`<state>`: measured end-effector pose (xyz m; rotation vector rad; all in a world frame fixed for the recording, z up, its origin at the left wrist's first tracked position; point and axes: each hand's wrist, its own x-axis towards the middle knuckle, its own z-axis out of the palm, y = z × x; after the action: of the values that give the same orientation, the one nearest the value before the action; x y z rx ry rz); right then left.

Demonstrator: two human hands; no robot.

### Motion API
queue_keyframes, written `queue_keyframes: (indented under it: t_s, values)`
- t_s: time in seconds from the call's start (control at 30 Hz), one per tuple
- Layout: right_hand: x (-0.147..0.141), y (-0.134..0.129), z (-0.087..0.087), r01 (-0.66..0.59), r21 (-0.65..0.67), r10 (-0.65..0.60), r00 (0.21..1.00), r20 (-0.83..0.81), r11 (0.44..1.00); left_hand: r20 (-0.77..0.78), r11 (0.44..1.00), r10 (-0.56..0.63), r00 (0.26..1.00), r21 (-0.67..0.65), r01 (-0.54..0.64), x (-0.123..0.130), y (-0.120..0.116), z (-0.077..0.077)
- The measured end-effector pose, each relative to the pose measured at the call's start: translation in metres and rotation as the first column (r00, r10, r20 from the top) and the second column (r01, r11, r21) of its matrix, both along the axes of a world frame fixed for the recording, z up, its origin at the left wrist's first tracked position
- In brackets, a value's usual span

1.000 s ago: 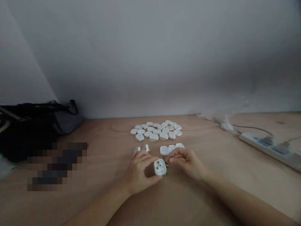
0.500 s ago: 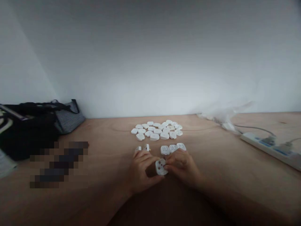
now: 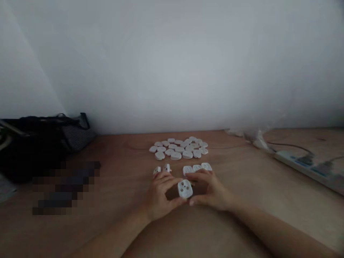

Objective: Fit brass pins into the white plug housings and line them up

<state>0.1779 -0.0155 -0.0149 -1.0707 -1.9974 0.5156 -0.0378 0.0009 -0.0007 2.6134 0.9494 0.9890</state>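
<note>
A small white plug adapter (image 3: 185,189) with rounded corners faces me, several round holes in its front. My left hand (image 3: 163,195) is closed on it, with thumb below and fingers above its left side. Just to its right is my right hand (image 3: 212,190), thumb and fingers spread apart, with nothing visibly gripped. A brass-coloured bit shows behind the adapter's right edge. Two more adapters (image 3: 167,167) stand on edge beyond my left fingers. Beyond my right fingers, three others (image 3: 187,170) lie in a row, partly hidden by that hand.
Farther back on the wooden table (image 3: 120,186) lies a group of several white adapters (image 3: 176,156). A power strip (image 3: 301,163) with plugs and cables is at right, near a clear plastic bag (image 3: 258,139). A dark bag (image 3: 40,143) and a pixelated dark object (image 3: 67,188) are at left.
My right thumb and fingers have come off the adapter and spread apart. The adapter has turned so its holed face shows more fully, still in my left hand.
</note>
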Motion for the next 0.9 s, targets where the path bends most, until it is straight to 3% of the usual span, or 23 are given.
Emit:
queue_keyframes:
  t_s: [0.13, 0.27, 0.4, 0.5, 0.57, 0.6, 0.7, 0.9]
  values:
    - [-0.007, 0.002, -0.003, -0.149, -0.170, 0.120, 0.979, -0.165, 0.974, 0.030, 0.999, -0.035, 0.999, -0.031, 0.036, 0.000, 0.001, -0.003]
    - [-0.013, 0.000, -0.003, -0.274, -0.295, 0.148, 0.910, -0.387, 0.915, 0.055, 0.996, 0.002, 0.998, -0.092, 0.003, 0.000, 0.000, -0.004]
    - [-0.008, 0.008, -0.003, -0.232, -0.300, 0.085, 0.898, -0.432, 0.925, 0.023, 0.981, 0.092, 0.995, -0.173, -0.087, -0.001, -0.002, -0.005]
    - [0.000, 0.024, 0.002, -0.011, -0.206, -0.047, 0.961, -0.274, 0.979, -0.039, 0.983, 0.018, 0.999, -0.180, -0.025, -0.003, -0.003, -0.005]
    - [0.002, 0.038, 0.006, 0.224, -0.052, -0.227, 0.972, -0.057, 0.973, -0.063, 0.978, -0.083, 0.995, -0.195, 0.069, -0.003, -0.005, -0.004]
    - [0.001, 0.044, 0.009, 0.262, 0.030, -0.263, 0.962, 0.067, 0.965, -0.076, 0.972, -0.125, 0.989, -0.211, 0.106, -0.003, -0.005, -0.004]
    - [-0.008, 0.061, 0.013, 0.240, 0.066, -0.248, 0.955, 0.164, 0.968, -0.134, 0.952, -0.199, 0.971, -0.260, 0.159, -0.004, -0.006, -0.003]
    - [-0.034, 0.076, 0.010, 0.201, 0.068, -0.212, 0.939, 0.270, 0.977, -0.182, 0.942, -0.234, 0.955, -0.286, 0.176, -0.004, -0.008, 0.000]
